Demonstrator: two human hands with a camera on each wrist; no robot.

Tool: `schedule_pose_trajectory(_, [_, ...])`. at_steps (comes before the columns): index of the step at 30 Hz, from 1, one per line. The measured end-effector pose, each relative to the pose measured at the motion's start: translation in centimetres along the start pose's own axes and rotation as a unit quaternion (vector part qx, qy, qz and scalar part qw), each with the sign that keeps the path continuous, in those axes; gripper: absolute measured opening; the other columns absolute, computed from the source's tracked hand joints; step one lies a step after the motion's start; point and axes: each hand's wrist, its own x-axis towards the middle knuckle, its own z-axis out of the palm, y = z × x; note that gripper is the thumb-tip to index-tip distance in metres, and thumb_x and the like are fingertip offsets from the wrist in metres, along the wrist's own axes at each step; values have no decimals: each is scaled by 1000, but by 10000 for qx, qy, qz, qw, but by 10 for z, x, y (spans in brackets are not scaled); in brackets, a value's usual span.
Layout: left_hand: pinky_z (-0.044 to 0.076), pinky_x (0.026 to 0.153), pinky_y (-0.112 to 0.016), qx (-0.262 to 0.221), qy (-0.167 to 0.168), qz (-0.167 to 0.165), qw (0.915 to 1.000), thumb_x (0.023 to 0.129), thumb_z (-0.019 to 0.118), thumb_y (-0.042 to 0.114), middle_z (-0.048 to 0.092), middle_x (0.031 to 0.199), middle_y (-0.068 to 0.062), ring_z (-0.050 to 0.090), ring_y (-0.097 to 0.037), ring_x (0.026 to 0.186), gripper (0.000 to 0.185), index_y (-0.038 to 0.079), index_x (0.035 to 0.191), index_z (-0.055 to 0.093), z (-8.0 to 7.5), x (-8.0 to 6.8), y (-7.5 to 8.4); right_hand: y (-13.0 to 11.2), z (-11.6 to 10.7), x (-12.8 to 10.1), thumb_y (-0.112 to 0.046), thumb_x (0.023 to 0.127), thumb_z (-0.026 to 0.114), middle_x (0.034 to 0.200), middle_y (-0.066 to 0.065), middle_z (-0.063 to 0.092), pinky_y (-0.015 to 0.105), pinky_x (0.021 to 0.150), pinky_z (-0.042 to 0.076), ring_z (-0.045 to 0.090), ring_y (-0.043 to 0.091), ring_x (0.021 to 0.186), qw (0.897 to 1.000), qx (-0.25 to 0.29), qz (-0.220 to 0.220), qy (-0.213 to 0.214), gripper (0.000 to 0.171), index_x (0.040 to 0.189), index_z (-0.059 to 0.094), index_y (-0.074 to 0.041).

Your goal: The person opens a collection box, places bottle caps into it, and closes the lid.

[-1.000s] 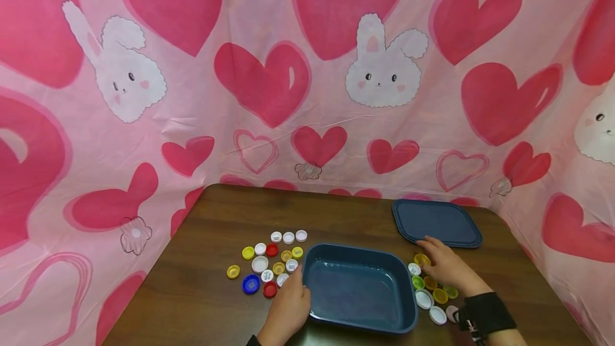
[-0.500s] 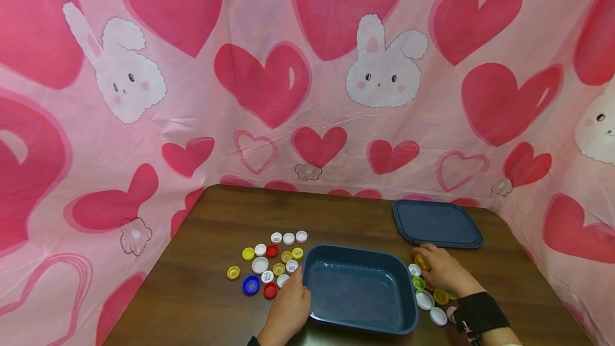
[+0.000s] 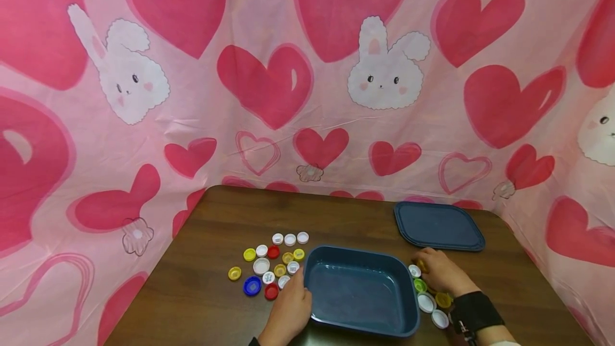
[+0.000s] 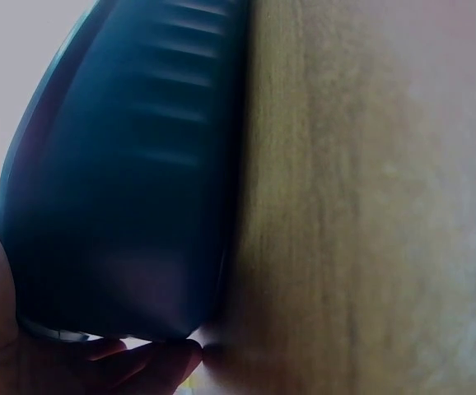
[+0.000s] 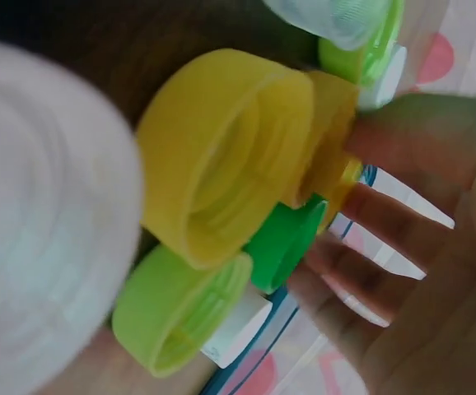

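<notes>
Wood-grain table (image 3: pixel 216 292): right hand (image 3: pixel 439 274) gathers ribbed plastic caps (image 5: pixel 221 164).

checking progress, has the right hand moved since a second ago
Yes. The right hand has pulled back from the dark blue lid toward the person, curling over the bottle caps beside the tray.

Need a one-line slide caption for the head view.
Left hand steadies a blue tray; right hand gathers bottle caps beside it.

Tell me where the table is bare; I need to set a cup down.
Bare wood lies behind the tub, between the left caps and the lid, and at the table's near left. Both sides of the tub are crowded with caps and hands.
</notes>
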Motion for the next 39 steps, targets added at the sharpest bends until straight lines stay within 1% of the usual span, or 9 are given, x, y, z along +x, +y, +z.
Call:
schedule_pose_trajectory(5, [41, 104, -66, -1, -29, 32, 10000, 97, 52, 6, 55, 140, -21, 53, -42, 130, 48, -2, 145, 45, 0, 0, 0, -5, -6, -3, 4, 76, 75, 97, 5, 65, 51, 82, 54, 61, 30, 91, 9983, -175, -333, 455, 24, 96, 72, -10])
schedule_pose_trajectory(9, [42, 103, -66, 30, -15, 42, 10000, 98, 51, 6, 55, 140, -21, 53, -42, 130, 48, -2, 144, 44, -1, 1, 0, -15, -18, -5, 4, 75, 78, 97, 5, 64, 50, 80, 54, 60, 31, 91, 9963, -170, -521, 664, 26, 97, 71, -7])
schedule_pose_trajectory(12, [42, 103, -66, 43, 15, 77, 10000, 98, 51, 5, 56, 139, -21, 54, -42, 129, 48, -2, 144, 44, -2, 1, 0, -30, -27, -5, 2, 77, 80, 100, 7, 64, 51, 81, 54, 60, 32, 94, 9962, -190, -581, 622, 28, 102, 71, -4])
schedule_pose_trajectory(15, [43, 102, -66, 61, 43, 103, 9999, 97, 51, 6, 57, 138, -21, 54, -42, 128, 48, -2, 144, 45, -2, 1, -1, -49, -35, -6, -1, 79, 81, 103, 6, 64, 49, 82, 55, 59, 31, 96, 9969, -167, -586, 492, 30, 107, 71, -4])
schedule_pose_trajectory(20, [42, 102, -67, 49, 40, 32, 10000, 97, 52, 7, 57, 139, -21, 54, -42, 128, 48, -2, 144, 45, -1, 0, -1, -81, -43, -7, -1, 79, 82, 104, 4, 63, 43, 79, 56, 58, 26, 94, 9932, -169, -1055, 458, 31, 107, 71, -7])
schedule_pose_trajectory(23, [42, 103, -67, 17, -2, -39, 10000, 98, 52, 7, 56, 140, -21, 53, -43, 129, 49, -2, 145, 44, 0, 1, -1, -96, -43, -9, 0, 79, 82, 105, 4, 63, 40, 76, 57, 59, 26, 94, 9897, -151, -1342, 472, 31, 106, 71, -7])
schedule_pose_trajectory(27, [42, 103, -66, -9, -45, -84, 10000, 98, 52, 6, 55, 141, -21, 52, -43, 131, 48, -2, 145, 44, -1, 1, 0, -109, -37, -13, -1, 80, 80, 105, 2, 62, 36, 75, 56, 58, 25, 96, 9884, -70, -1479, 329, 29, 107, 71, -8])
schedule_pose_trajectory(34, [42, 104, -66, -82, -61, -158, 9998, 99, 51, 7, 54, 142, -22, 51, -43, 131, 48, -3, 146, 43, -2, 1, 2, -113, -20, -14, -3, 84, 77, 100, -3, 58, 31, 72, 52, 56, 21, 92, 9861, -190, -1652, 32, 27, 108, 70, -10])
schedule_pose_trajectory(39, [42, 103, -66, -100, -52, -130, 9999, 99, 51, 6, 55, 141, -21, 52, -43, 130, 47, -2, 145, 44, -1, 1, 2, -113, -11, -16, -5, 84, 78, 98, -3, 57, 31, 69, 50, 55, 19, 89, 9843, -442, -1709, -12, 26, 108, 69, -12])
